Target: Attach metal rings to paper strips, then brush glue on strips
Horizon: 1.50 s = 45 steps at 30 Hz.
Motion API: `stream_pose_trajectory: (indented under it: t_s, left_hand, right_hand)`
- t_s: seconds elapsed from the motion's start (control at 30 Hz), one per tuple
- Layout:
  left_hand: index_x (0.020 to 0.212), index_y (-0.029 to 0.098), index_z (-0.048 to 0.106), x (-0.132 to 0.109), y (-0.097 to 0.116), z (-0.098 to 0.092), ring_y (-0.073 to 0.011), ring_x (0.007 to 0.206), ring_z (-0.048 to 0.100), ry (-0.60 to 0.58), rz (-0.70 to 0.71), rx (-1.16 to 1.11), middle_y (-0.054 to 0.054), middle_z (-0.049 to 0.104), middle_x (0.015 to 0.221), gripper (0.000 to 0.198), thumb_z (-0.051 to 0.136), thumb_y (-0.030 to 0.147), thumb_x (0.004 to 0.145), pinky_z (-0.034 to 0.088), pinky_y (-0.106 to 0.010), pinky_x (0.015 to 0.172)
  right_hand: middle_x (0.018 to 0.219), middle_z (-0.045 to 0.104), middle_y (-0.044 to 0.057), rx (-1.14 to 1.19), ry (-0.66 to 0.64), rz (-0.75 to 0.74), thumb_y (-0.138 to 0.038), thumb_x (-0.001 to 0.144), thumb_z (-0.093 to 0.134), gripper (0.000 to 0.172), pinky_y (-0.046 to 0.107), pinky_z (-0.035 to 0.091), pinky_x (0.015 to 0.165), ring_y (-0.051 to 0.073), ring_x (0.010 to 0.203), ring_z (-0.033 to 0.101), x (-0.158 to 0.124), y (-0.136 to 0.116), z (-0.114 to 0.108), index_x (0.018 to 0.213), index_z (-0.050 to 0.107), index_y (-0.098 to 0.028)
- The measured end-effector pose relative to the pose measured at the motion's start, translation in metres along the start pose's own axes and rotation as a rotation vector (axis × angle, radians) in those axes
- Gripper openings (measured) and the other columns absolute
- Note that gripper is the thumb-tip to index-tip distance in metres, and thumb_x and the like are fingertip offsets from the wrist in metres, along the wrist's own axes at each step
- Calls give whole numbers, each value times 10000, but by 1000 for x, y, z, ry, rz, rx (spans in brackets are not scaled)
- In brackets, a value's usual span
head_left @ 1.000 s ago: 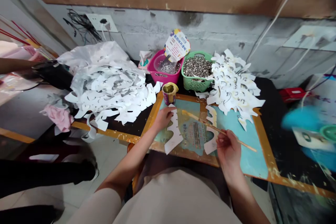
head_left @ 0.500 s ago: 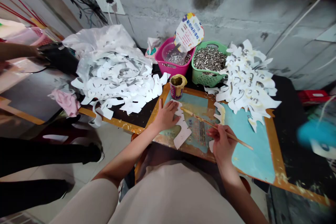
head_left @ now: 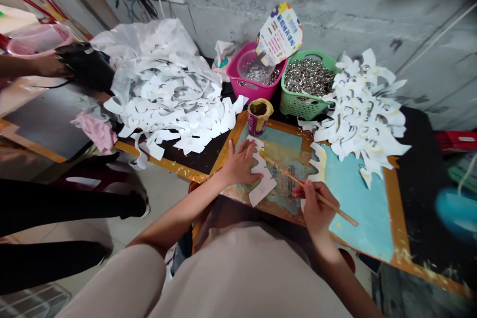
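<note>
My left hand (head_left: pixel 240 163) lies with fingers spread on a white cut-out strip (head_left: pixel 263 186) with a notched edge, pressing it to the board. In my right hand (head_left: pixel 318 203) is a thin wooden glue stick (head_left: pixel 286 174), its yellowed tip at the strip's notched edge. A second strip (head_left: pixel 318 161), with yellowish glue on it, lies just beyond my right fingers. The blue mat (head_left: pixel 363 203) under them is stained with glue. Behind my left hand stands a small open can (head_left: pixel 258 121) with dried yellow glue around its rim.
Loose white cut-outs (head_left: pixel 175 104) are heaped at the left, and glued ones (head_left: pixel 367 114) with metal rings at the right. A pink basket (head_left: pixel 257 90) and a green basket (head_left: pixel 303 107) hold metal rings. A co-worker's dark-gloved hand (head_left: pixel 85 67) is at far left.
The view has shifted slightly. The glue stick's tip has moved a little along the strip's edge and now tilts more steeply. My left hand stays spread on the strip.
</note>
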State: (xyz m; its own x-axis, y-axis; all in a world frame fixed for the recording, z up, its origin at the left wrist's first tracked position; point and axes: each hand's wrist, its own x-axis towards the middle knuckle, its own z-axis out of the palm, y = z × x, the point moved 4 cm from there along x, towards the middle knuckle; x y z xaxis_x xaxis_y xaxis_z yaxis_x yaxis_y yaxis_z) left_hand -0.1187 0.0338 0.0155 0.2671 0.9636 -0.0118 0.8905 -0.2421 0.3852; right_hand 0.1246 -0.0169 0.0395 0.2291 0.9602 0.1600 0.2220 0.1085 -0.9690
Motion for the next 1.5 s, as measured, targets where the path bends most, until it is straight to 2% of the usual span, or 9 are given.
stream_pose_trajectory:
  t_s: [0.23,0.4,0.63,0.7,0.9,0.97,1.1,1.3,1.5]
  left_hand:
    - [1552,129,204,-9,18,-3,-391,1489,259,-6,-26,9,-215,395,1551,1026,655,617,771,-112,-707,1167]
    - [1556,121,185,-9,14,0,-415,1490,242,-14,-46,-20,-232,396,1546,1213,713,725,646,-142,-709,1156]
    - [1548,144,202,-9,12,2,-423,1489,244,-8,-60,-64,-241,372,1557,1203,753,684,625,-155,-712,1149]
    - [1548,144,202,-8,13,1,-425,1489,242,-23,-62,-66,-236,368,1561,1198,753,675,627,-152,-719,1146]
    - [1554,126,164,-8,13,1,-415,1501,211,-30,-54,-72,-231,372,1561,1239,757,685,620,-181,-717,1134]
    - [1557,127,156,-9,11,1,-420,1502,204,-23,-50,-71,-229,378,1557,1252,750,701,617,-191,-714,1132]
    - [1561,134,157,-10,8,1,-426,1505,187,-26,-44,-61,-225,376,1560,1267,733,732,604,-199,-704,1135]
    - [1569,141,143,-10,6,3,-432,1506,176,-30,-39,-59,-203,389,1557,1257,710,738,619,-224,-682,1133]
    - [1571,130,132,-9,7,3,-437,1505,173,-37,-27,-74,-197,395,1555,1256,706,730,629,-229,-686,1125]
  right_hand:
    - [739,755,-1,-280,-273,-224,-264,877,659,75,231,556,589,155,627,718,-6,-18,-7,903,724,-237]
    - [895,776,-1,-329,-421,-220,-229,823,684,219,280,594,702,182,714,732,-7,-18,-12,1024,743,-295]
    - [803,771,12,-253,-668,-310,-194,809,687,235,266,553,536,177,607,701,0,-33,-38,999,781,-295]
    - [737,757,9,-226,-646,-319,-211,824,679,185,264,526,487,168,542,676,5,-36,-51,947,793,-289]
    - [543,624,-17,-2,-144,-127,-283,816,710,185,268,458,406,144,432,552,44,-26,-63,983,766,-225]
    - [555,632,-33,121,-162,-81,-274,758,762,314,250,449,391,130,416,541,60,-20,-50,1068,738,-229]
    - [646,697,17,225,-237,-21,-299,762,768,112,233,504,434,127,498,609,92,-8,-28,801,761,-194]
    - [638,720,41,201,-364,87,-388,757,766,218,285,574,473,168,504,661,113,5,-14,798,770,-174]
    - [436,608,0,259,-461,151,-308,680,760,148,226,405,316,121,322,511,120,2,-14,637,739,-168]
